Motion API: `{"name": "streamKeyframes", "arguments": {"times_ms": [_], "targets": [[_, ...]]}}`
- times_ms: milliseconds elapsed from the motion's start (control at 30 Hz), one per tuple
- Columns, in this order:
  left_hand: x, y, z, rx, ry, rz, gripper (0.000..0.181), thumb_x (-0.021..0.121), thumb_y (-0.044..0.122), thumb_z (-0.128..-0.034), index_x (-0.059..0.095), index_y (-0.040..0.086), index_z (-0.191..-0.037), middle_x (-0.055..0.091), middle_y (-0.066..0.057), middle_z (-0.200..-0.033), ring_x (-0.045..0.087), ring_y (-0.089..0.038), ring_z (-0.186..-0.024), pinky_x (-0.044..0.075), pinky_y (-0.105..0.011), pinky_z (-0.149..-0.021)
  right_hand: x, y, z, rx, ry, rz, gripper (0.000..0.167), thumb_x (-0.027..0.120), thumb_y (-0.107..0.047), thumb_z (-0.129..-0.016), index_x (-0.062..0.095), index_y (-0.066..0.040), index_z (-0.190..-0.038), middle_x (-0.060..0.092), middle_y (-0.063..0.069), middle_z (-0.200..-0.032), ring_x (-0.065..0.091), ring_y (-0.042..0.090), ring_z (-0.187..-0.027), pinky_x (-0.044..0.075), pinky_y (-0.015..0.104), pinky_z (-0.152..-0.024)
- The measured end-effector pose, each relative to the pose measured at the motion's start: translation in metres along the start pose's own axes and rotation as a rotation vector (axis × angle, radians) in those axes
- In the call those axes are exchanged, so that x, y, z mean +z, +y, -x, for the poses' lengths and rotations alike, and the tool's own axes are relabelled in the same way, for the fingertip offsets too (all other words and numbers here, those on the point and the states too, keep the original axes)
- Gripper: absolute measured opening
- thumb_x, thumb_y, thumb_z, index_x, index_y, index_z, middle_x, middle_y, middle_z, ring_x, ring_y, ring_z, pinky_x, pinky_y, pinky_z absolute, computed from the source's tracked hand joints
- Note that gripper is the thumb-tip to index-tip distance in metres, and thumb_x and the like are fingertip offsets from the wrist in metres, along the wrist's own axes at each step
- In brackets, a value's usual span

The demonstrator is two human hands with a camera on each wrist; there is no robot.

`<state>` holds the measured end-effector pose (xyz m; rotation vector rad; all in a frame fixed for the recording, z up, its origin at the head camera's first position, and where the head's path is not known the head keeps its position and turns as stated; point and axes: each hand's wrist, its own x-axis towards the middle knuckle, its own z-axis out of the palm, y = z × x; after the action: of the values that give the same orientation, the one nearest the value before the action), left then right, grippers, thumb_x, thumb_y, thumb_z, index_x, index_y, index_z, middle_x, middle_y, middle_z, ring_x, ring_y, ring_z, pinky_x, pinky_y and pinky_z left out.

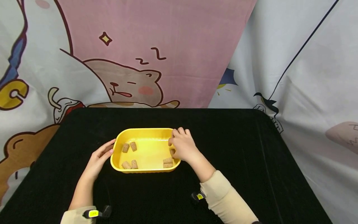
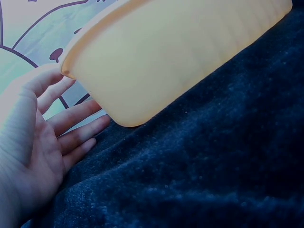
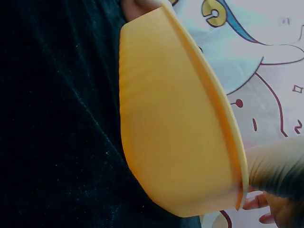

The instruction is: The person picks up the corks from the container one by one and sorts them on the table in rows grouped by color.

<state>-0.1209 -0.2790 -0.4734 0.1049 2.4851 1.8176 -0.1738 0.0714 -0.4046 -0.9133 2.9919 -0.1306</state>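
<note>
Just on the near side of the yellow plastic tray are a left wrist camera and a right wrist camera, both black with a bright label, each beside a cream sleeve.

The tray rests on a black velvety tablecloth. Inside, along its near wall, one pair of cork stoppers lies at the left corner and a second pair lies side by side at the right. Against its left end the left hand touches the rim and outer wall, fingers mostly straight and spread, not wrapped round it. Farther in, toward the same end, sit two more corks.

Over the tray's right end reaches the right hand, fingers bent down inside the rim. A single cork shows partly beneath it; whether the fingers pinch this or anything else, I cannot tell.

The step in hand looks like placing or picking up a cork at that end, with the left hand steadying. The next move probably calls for careful fingertip control, leaving the neighbouring pair undisturbed.

Beyond the tray hangs a printed curtain with a sleeping cartoon bear.
</note>
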Motion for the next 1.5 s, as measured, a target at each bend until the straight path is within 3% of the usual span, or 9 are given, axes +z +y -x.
{"name": "streamKeyframes", "arguments": {"times_ms": [167, 400, 500, 767, 1033, 1300, 1500], "targets": [[0.0, -0.001, -0.001, 0.006, 0.002, -0.008, 0.049, 0.043, 0.033, -0.1028, 0.04, 0.011, -0.146, 0.042, -0.021, -0.143, 0.049, -0.002, -0.114, 0.042, -0.021, -0.088, 0.002, -0.004, -0.003, -0.02, -0.01, 0.082, 0.011, 0.077, -0.023, -0.074, 0.07, -0.022, -0.083, 0.043, -0.002, -0.09, 0.034, 0.02, -0.088, 0.028, 0.037, -0.078], [0.002, -0.002, -0.001, -0.016, 0.007, -0.012, 0.052, 0.043, 0.037, -0.1023, 0.038, 0.01, -0.147, 0.04, -0.019, -0.145, 0.048, -0.009, -0.118, 0.036, -0.054, -0.099, 0.004, -0.005, -0.002, -0.043, 0.013, 0.112, 0.015, 0.078, -0.017, -0.065, 0.066, -0.023, -0.069, 0.042, -0.003, -0.087, 0.036, 0.02, -0.087, 0.029, 0.037, -0.077], [0.003, -0.002, -0.001, -0.016, 0.009, -0.002, 0.052, 0.044, 0.037, -0.1021, 0.038, 0.01, -0.146, 0.04, -0.02, -0.145, 0.047, -0.009, -0.118, 0.034, -0.058, -0.099, 0.004, -0.005, -0.003, -0.036, 0.0, 0.106, 0.016, 0.079, -0.017, -0.063, 0.066, -0.023, -0.069, 0.042, -0.003, -0.088, 0.035, 0.02, -0.087, 0.029, 0.036, -0.077], [0.002, -0.003, -0.001, -0.003, 0.008, -0.026, 0.051, 0.042, 0.035, -0.1029, 0.038, 0.009, -0.146, 0.042, -0.021, -0.143, 0.049, -0.001, -0.112, 0.037, -0.052, -0.097, 0.005, -0.004, 0.0, -0.027, 0.035, 0.045, 0.01, 0.076, -0.021, -0.069, 0.068, -0.023, -0.074, 0.041, -0.004, -0.089, 0.034, 0.019, -0.087, 0.029, 0.036, -0.077], [0.002, -0.003, -0.001, 0.002, 0.011, -0.011, 0.051, 0.043, 0.035, -0.1025, 0.038, 0.009, -0.146, 0.042, -0.022, -0.143, 0.049, -0.003, -0.113, 0.035, -0.057, -0.098, 0.002, -0.002, 0.003, -0.007, 0.109, -0.03, 0.017, 0.08, -0.031, -0.071, 0.07, -0.024, -0.084, 0.042, -0.005, -0.092, 0.035, 0.018, -0.092, 0.03, 0.035, -0.079], [0.001, -0.003, -0.002, 0.012, 0.012, -0.032, 0.05, 0.043, 0.034, -0.1028, 0.039, 0.009, -0.146, 0.043, -0.02, -0.142, 0.05, -0.002, -0.113, 0.042, -0.026, -0.09, -0.004, 0.006, 0.012, -0.008, 0.219, -0.142, 0.028, 0.085, -0.036, -0.067, 0.071, -0.025, -0.088, 0.048, -0.004, -0.101, 0.038, 0.017, -0.098, 0.03, 0.034, -0.083], [0.001, -0.004, -0.002, 0.007, 0.012, -0.028, 0.05, 0.043, 0.034, -0.1028, 0.039, 0.009, -0.146, 0.044, -0.021, -0.142, 0.051, -0.001, -0.112, 0.042, -0.025, -0.088, -0.007, 0.011, 0.019, -0.001, 0.263, -0.263, 0.029, 0.087, -0.032, -0.068, 0.071, -0.025, -0.091, 0.052, -0.005, -0.106, 0.04, 0.017, -0.101, 0.03, 0.035, -0.083]]}}
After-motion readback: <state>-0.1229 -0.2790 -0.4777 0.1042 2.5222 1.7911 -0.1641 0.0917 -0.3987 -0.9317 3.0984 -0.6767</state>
